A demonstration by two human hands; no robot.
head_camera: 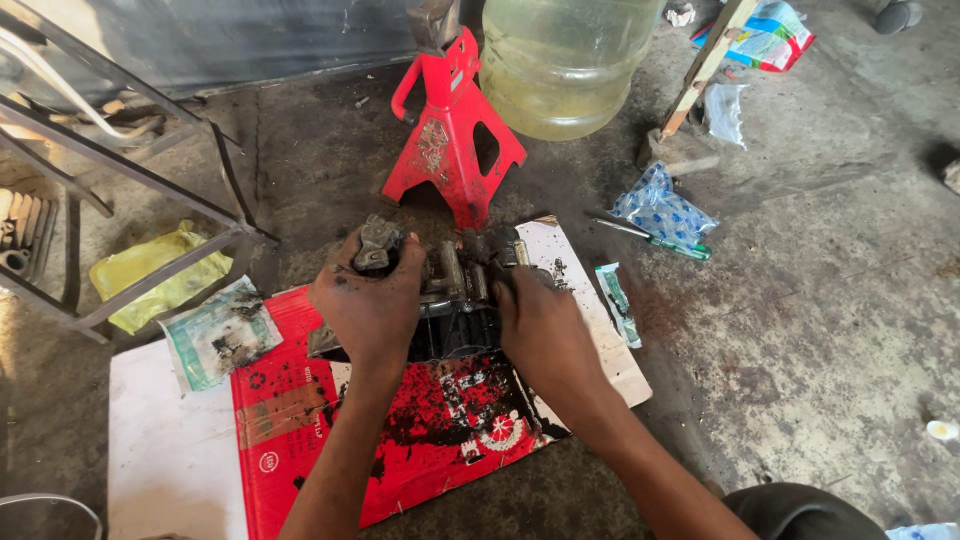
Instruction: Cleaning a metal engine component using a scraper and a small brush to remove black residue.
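Fingers (385, 262) of the left hand (370, 305) curl tightly round a grimy metal fitting at one end of a greasy engine part (455, 290), gripping it as if to keep the piece from shifting. Fingers of the right hand (540, 325) lie folded over the opposite end, wrapped onto it rather than spread, so both hands clamp the same oily assembly between them. It sits directly beneath them on a flattened red-and-white cardboard sheet (420, 430), which seems laid down to catch the black oil smeared across it and spare the concrete floor (800, 330).

Just beyond the fingers stands a red jack stand (450, 135), upright, and past it a large clear water jug (560, 65). Off to the right of the right hand lie a green-handled screwdriver (655, 238), a blue-patterned plastic pouch (662, 208) and a small torn sachet (617, 300), all near enough to grab. Left of the left hand rest a soiled packet (218, 335), a crumpled yellow bag (160, 270) and a dark metal frame (120, 160).
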